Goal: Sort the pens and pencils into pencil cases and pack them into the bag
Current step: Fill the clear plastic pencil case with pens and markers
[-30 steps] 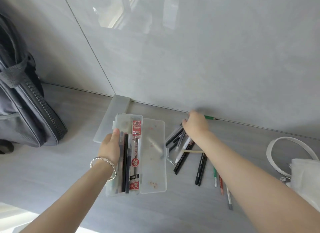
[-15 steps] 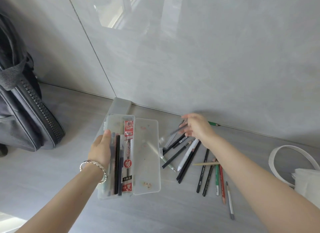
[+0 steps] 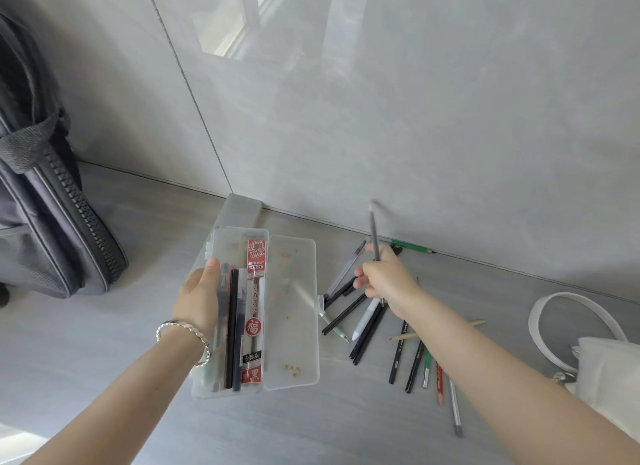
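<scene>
On the grey floor (image 3: 104, 378), left hand (image 3: 199, 296) grips the case (image 3: 242, 309), right hand (image 3: 384, 277) a blurred pen (image 3: 374, 236).

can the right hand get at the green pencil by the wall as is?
Probably not yet: the right hand already grips a grey pen. The green pencil lies bare by the wall just beyond it, nothing on top, so the path looks free once the pen goes.

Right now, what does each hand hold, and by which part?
The right hand holds a grey pen by its lower end, lifted upright. The left hand grips the open clear pencil case by its left edge.
</scene>
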Available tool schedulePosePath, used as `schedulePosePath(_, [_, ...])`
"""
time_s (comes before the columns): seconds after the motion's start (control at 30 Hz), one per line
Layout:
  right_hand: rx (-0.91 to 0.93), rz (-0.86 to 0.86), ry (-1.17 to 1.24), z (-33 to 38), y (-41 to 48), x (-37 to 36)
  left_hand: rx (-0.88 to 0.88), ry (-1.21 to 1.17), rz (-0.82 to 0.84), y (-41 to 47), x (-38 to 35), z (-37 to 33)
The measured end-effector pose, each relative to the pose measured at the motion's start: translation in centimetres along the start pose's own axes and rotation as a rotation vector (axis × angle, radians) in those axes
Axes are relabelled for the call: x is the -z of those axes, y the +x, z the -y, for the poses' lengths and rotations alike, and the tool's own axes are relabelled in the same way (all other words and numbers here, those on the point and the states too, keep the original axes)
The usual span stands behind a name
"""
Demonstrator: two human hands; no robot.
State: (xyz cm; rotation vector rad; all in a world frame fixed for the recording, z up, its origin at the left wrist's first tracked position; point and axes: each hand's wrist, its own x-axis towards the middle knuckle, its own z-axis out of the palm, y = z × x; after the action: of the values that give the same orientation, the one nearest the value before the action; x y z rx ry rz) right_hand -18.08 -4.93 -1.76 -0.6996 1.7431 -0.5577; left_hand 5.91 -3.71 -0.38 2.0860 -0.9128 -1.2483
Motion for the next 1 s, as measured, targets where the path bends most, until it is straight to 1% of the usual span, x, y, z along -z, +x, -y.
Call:
schedulePosePath(0.03, [0.000,-0.040,0.030,0.1,0.3,-0.4,-0.001,-0.003,0.002,-0.1,-0.1,0.1])
schedulePosePath(0.1, [-0.011,-0.114,-0.061,0.2,1.6,-1.2,-0.002,-0.010,-0.004,-0.2,-0.2,0.1])
schedulePosePath(0.2, [0.016,-0.191,-0.412,-0.1,3.4,-2.0,-0.001,-0.015,0.004,-0.2,0.0,0.0])
schedulePosePath(0.27, [0.013,-0.213,-0.586,-0.1,4.0,-2.8,0.004,-0.016,0.009,-0.3,0.0,0.0])
schedulePosePath(0.33, [0.011,-0.199,-0.619,0.1,4.5,-3.5,0.007,-0.030,0.020,-0.4,0.0,-0.2])
schedulePosePath(0.43, [0.049,-0.168,-0.598,0.5,4.0,-3.9,0.007,-0.047,0.028,-0.8,-0.2,-0.4])
schedulePosePath(0.5, [0.130,-0.203,-0.604,1.1,3.1,-3.8,0.002,-0.043,0.037,-1.0,-0.4,-0.4])
schedulePosePath(0.57, [0.278,-0.256,-0.597,1.6,1.6,-3.3,0.016,-0.047,0.060,-1.0,-0.7,-0.2])
schedulePosePath(0.6, [0.348,-0.244,-0.547,1.8,0.8,-2.9,0.017,-0.044,0.063,-1.0,-0.9,-0.2])
schedulePosePath(0.63, [0.399,-0.201,-0.438,2.0,-0.3,-2.5,0.012,-0.044,0.072,-1.2,-1.0,-0.2])
schedulePosePath(0.73, [0.451,0.011,0.039,2.5,-4.8,-1.7,0.038,-0.048,0.119,-1.7,-1.9,0.0])
schedulePosePath(0.77, [0.456,0.077,0.154,2.3,-6.2,-1.7,0.035,-0.053,0.137,-2.1,-2.3,-0.1])
schedulePosePath(0.87, [0.471,0.148,0.307,0.9,-9.0,-2.5,0.050,-0.066,0.191,-2.8,-3.5,0.2])
schedulePosePath(1.0, [0.434,0.180,0.407,-1.0,-10.3,-4.9,0.104,-0.109,0.270,-4.4,-5.4,0.3])
